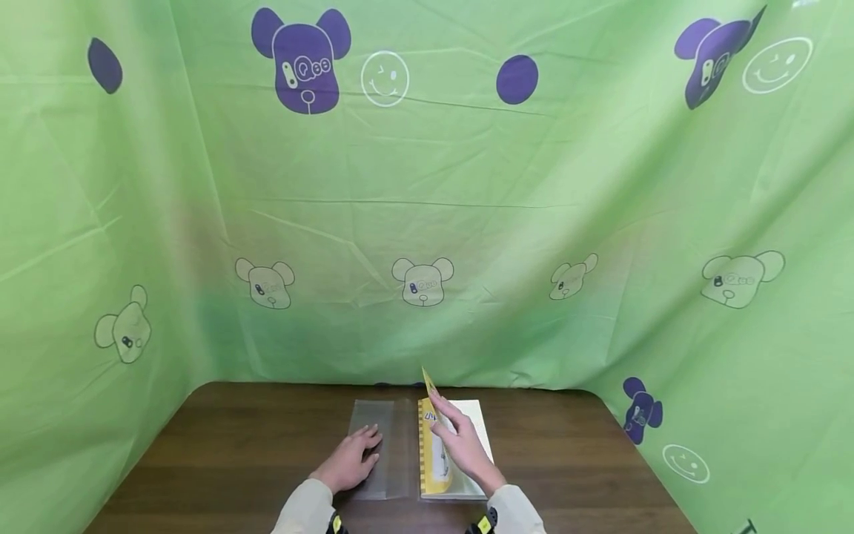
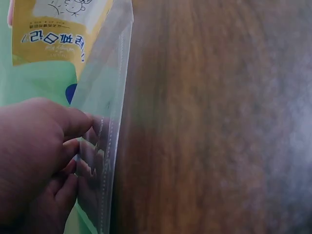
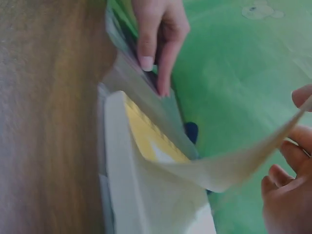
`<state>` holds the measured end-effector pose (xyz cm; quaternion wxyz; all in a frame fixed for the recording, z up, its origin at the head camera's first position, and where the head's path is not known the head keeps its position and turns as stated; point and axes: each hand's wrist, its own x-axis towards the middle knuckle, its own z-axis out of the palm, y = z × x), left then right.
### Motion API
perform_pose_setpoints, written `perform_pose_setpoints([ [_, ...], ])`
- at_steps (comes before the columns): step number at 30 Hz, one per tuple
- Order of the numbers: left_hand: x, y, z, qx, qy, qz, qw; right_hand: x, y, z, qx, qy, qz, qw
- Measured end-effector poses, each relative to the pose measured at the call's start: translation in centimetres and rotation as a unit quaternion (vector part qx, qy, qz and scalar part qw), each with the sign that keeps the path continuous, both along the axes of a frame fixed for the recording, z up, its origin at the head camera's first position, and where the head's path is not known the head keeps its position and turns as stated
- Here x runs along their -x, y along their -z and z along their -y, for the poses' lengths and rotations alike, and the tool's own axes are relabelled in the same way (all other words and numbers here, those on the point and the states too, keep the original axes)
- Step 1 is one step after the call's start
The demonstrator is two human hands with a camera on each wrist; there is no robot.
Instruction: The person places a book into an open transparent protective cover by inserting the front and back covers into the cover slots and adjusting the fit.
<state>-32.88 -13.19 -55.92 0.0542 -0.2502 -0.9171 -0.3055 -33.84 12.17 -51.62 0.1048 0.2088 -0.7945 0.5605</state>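
The worktop (image 1: pixel 567 452) carries the book (image 1: pixel 437 461); a clear sleeve (image 1: pixel 400 445) shows left of it. The book's cover (image 3: pixel 234 165) stands raised, pinched by the right hand (image 1: pixel 465 446); the left hand (image 1: pixel 349 460), fingers spread, rests on the sleeve. Best bend the cover gently, sleeve held flat.

“日记” on book (image 2: pixel 53 30), “Qee” on cloth (image 1: pixel 427 163)
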Motion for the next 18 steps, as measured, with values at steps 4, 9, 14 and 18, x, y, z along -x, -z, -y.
perform_pose_setpoints([
  [4,0.0,0.0,0.1,-0.007,0.003,-0.006,1.0000,0.0,0.4,0.8,-0.002,-0.017,0.022,1.000],
  [9,0.2,0.4,0.2,-0.007,0.005,-0.015,0.9998,0.5,1.0,1.2,-0.025,-0.031,0.033,0.999],
  [14,0.4,0.6,0.1,-0.010,0.008,-0.024,0.9996,0.7,0.9,1.5,-0.101,-0.030,0.039,0.994],
  [18,0.5,0.8,0.2,-0.015,0.009,-0.022,0.9996,0.7,0.7,1.8,-0.171,-0.045,0.026,0.984],
])
